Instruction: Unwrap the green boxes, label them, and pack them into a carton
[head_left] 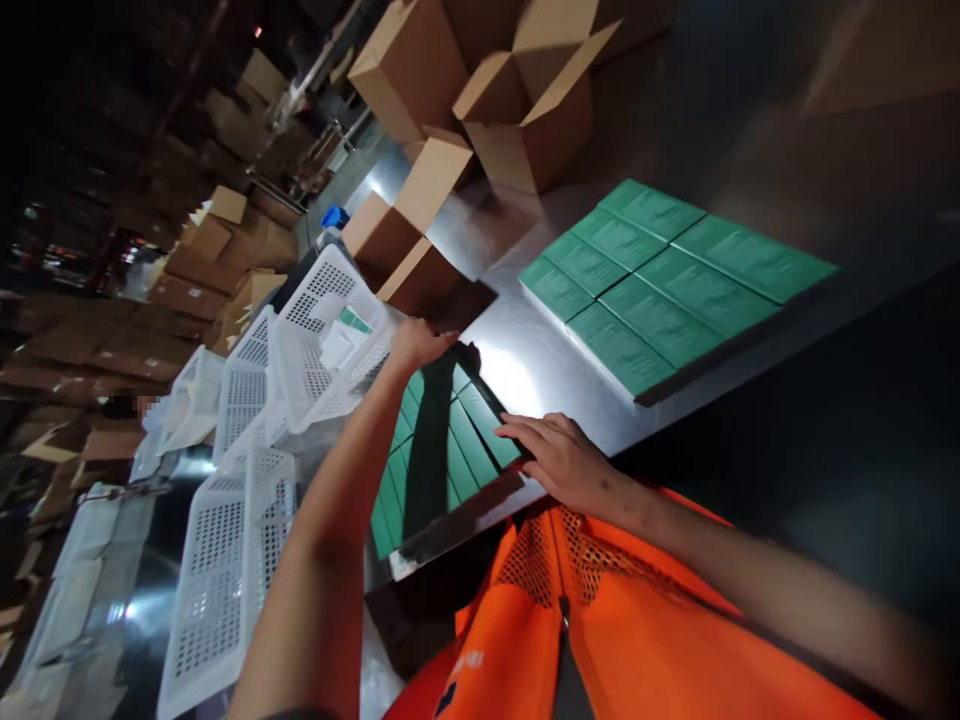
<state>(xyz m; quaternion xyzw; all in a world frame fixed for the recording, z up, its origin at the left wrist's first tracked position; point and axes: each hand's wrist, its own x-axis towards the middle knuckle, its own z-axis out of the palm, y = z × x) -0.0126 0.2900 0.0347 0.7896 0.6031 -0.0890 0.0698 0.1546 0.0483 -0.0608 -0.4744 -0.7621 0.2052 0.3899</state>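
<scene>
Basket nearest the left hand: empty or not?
Not empty: white and green items show inside the basket. How full, cannot tell.

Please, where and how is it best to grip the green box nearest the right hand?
Probably by its outer edge, coming from the right: the box lies flat, that side faces the table, and more boxes crowd its left.

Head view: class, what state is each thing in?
Near green boxes, side by side, partly shadowed
Far green boxes, in rows
Left hand, at near green boxes' far end
Right hand, open
Front cardboard box, open
Rear cardboard box, open
Upper white basket, partly filled
Orange vest, worn
</scene>
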